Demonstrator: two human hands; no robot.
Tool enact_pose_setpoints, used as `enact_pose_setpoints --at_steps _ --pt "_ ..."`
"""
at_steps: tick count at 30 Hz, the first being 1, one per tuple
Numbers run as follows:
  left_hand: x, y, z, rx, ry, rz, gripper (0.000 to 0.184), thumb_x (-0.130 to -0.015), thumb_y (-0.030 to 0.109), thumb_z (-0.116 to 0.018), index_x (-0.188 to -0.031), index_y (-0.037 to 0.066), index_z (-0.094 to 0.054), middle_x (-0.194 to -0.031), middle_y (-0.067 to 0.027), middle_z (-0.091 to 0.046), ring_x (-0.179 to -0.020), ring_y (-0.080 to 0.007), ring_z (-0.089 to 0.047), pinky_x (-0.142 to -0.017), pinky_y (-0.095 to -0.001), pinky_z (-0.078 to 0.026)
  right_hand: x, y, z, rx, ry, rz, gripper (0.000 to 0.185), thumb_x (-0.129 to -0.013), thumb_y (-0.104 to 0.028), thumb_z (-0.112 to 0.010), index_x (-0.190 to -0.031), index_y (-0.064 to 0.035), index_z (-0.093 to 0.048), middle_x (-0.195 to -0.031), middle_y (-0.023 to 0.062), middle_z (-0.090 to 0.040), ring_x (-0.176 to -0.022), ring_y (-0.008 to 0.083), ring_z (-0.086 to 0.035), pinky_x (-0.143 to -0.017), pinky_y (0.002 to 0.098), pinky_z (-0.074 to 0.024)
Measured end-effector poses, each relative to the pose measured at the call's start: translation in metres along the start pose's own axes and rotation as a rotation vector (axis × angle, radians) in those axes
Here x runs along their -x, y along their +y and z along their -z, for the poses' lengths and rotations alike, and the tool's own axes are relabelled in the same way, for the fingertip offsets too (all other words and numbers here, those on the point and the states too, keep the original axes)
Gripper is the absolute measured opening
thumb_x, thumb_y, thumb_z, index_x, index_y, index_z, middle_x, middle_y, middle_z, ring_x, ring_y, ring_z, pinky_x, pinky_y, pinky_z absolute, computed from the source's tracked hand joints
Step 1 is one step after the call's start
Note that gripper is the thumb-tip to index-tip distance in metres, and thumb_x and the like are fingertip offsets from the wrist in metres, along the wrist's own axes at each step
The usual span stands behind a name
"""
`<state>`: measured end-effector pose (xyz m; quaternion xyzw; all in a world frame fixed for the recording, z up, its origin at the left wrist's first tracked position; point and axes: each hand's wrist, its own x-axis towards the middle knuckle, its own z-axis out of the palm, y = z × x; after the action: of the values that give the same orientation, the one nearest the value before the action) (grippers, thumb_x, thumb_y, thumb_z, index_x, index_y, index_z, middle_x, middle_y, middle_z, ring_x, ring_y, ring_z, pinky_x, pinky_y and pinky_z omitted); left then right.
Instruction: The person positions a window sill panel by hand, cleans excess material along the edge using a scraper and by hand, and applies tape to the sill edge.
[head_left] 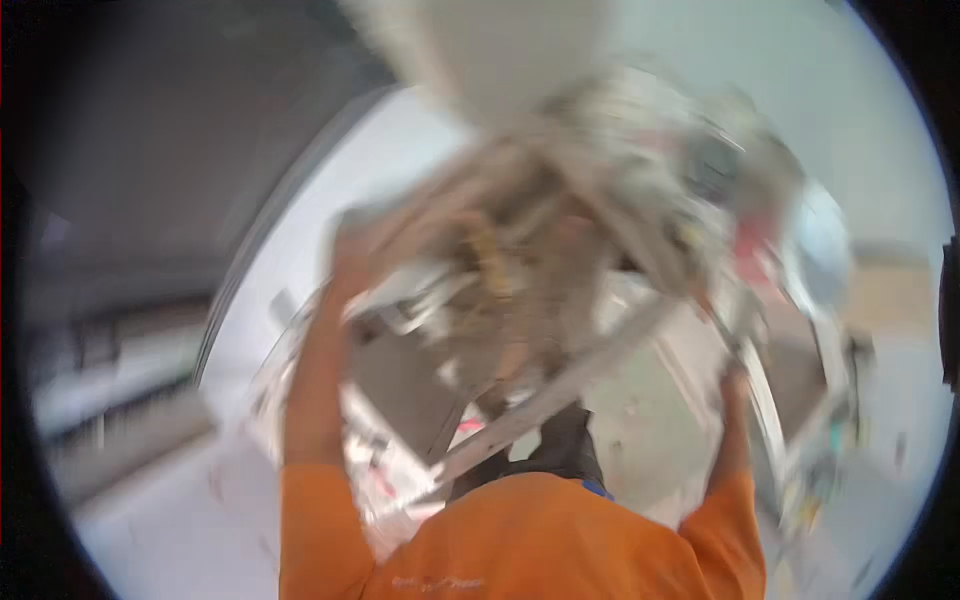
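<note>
Motion blurs most of the view. My left hand (pixel 357 245), at the end of a raised forearm, is at the left corner of a brownish, box-like frame (pixel 440 195); whether it grips the frame I cannot make out. Inside the frame lies a jumble of blurred items, among them a yellowish strip (pixel 490 262). To the right, my right hand (pixel 733 368) is beside a pale metal-looking bar (pixel 765 400), its fingers smeared. A long light rail (pixel 560 395) runs diagonally in front of my body.
A grey flat panel (pixel 405 385) lies left of the rail, a pale greenish surface (pixel 650 420) right of it. Blurred clutter with a red item (pixel 755 248) stands at the upper right. A large pale object (pixel 510 50) is at the top.
</note>
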<state>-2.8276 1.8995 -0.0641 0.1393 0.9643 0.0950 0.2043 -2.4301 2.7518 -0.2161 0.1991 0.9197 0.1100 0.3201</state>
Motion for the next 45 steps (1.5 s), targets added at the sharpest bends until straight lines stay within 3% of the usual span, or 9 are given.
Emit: enact_pose_setpoints --at_steps 2,3,5,8,16,21,23,29,45 --pt "0.023 0.015 -0.042 -0.069 0.459 -0.238 0.02 -0.086 0.022 -0.066 -0.09 0.006 -0.077 -0.08 -0.0162 -0.071 -0.073 -0.0332 -0.066 -0.066 -0.0494 -0.05 0.025 -0.014 0.018 -1.224 -0.043 -0.126 0.061 -0.098 -0.043 -0.056 -0.145 -0.005 -0.047 -0.131 0.0203 -0.061 -0.117 0.0353 -0.06 -0.095 0.0513 -0.0496" --pt "0.049 0.033 -0.038 -0.346 -0.246 -0.043 0.026 -0.089 0.02 -0.065 -0.11 0.006 -0.073 -0.096 -0.0188 -0.07 -0.084 -0.0362 -0.065 -0.074 -0.0489 -0.051 0.035 -0.02 0.027 -1.708 -0.017 -0.212 0.071 -0.096 -0.043 -0.06 -0.151 -0.0037 -0.041 -0.14 0.0212 -0.057 -0.126 0.0325 -0.057 -0.1 0.0499 -0.0482" --pt "0.106 0.088 -0.046 0.129 0.33 0.039 0.025 -0.082 0.023 -0.067 -0.093 0.0 -0.071 -0.104 -0.0215 -0.069 -0.094 -0.038 -0.067 -0.083 -0.051 -0.053 0.046 -0.034 0.045 -1.775 -0.183 -0.603 0.077 -0.096 -0.06 -0.055 -0.153 -0.0112 -0.038 -0.113 0.0135 -0.064 -0.097 0.0257 -0.063 -0.081 0.048 -0.0525" --pt "0.208 0.113 -0.038 0.388 0.495 0.073 0.037 -0.092 0.033 -0.066 -0.122 0.012 -0.07 -0.132 -0.0159 -0.064 -0.123 -0.0384 -0.058 -0.1 -0.0473 -0.051 0.128 -0.118 0.087 -1.671 -0.053 -0.399 0.068 -0.099 -0.059 -0.051 -0.143 -0.0081 -0.046 -0.094 0.008 -0.056 -0.077 0.0192 -0.054 -0.065 0.0394 -0.046" --pt "0.367 -0.055 -0.107 0.806 0.635 1.014 0.048 -0.09 0.045 -0.07 -0.12 0.008 -0.07 -0.117 -0.0253 -0.068 -0.106 -0.0403 -0.067 -0.088 -0.0487 -0.053 0.254 -0.393 0.305 -1.171 -0.279 0.685 0.046 -0.102 -0.041 -0.052 -0.127 -0.0021 -0.061 -0.069 0.0043 -0.054 -0.055 0.0182 -0.051 -0.051 0.0363 -0.0413" --pt "0.374 -0.199 -0.12 1.2 1.476 1.376 0.075 -0.092 0.05 -0.068 -0.144 0.001 -0.048 -0.132 -0.0322 -0.058 -0.121 -0.0448 -0.058 -0.101 -0.0484 -0.046 0.382 -0.668 0.478 -0.643 -0.517 1.022 0.028 -0.105 -0.031 -0.055 -0.106 -0.0068 -0.068 -0.062 0.0005 -0.052 -0.052 0.0132 -0.048 -0.048 0.0282 -0.0357" --pt "0.361 -0.246 -0.116 1.156 1.671 1.429 0.088 -0.092 0.046 -0.07 -0.153 -0.005 -0.031 -0.142 -0.032 -0.051 -0.13 -0.0452 -0.051 -0.109 -0.0448 -0.041 0.452 -0.8 0.52 -0.039 0.174 1.668 0.028 -0.101 -0.03 -0.062 -0.098 -0.0033 -0.068 -0.067 0.0079 -0.053 -0.065 0.0194 -0.054 -0.06 0.0408 -0.0452" --pt "0.352 -0.306 -0.077 1.393 1.677 1.439 0.09 -0.092 0.03 -0.07 -0.155 -0.01 -0.019 -0.148 -0.0349 -0.042 -0.138 -0.0468 -0.041 -0.113 -0.0467 -0.038 0.68 -1.096 0.553 0.715 0.672 2.056 0.033 -0.094 -0.034 -0.067 -0.095 -0.0024 -0.074 -0.085 0.0248 -0.069 -0.083 0.0434 -0.067 -0.073 0.0493 -0.0516" --pt "0.378 -0.336 -0.085 1.461 1.5 1.43 0.116 -0.081 0.023 -0.077 -0.154 -0.011 0.005 -0.157 -0.0404 -0.015 -0.147 -0.0528 -0.021 -0.121 -0.0479 -0.027 0.757 -1.227 0.495 1.031 1.095 2.313 0.026 -0.078 -0.023 -0.078 -0.088 0.0002 -0.07 -0.092 0.0233 -0.069 -0.091 0.0417 -0.067 -0.082 0.0489 -0.0528"
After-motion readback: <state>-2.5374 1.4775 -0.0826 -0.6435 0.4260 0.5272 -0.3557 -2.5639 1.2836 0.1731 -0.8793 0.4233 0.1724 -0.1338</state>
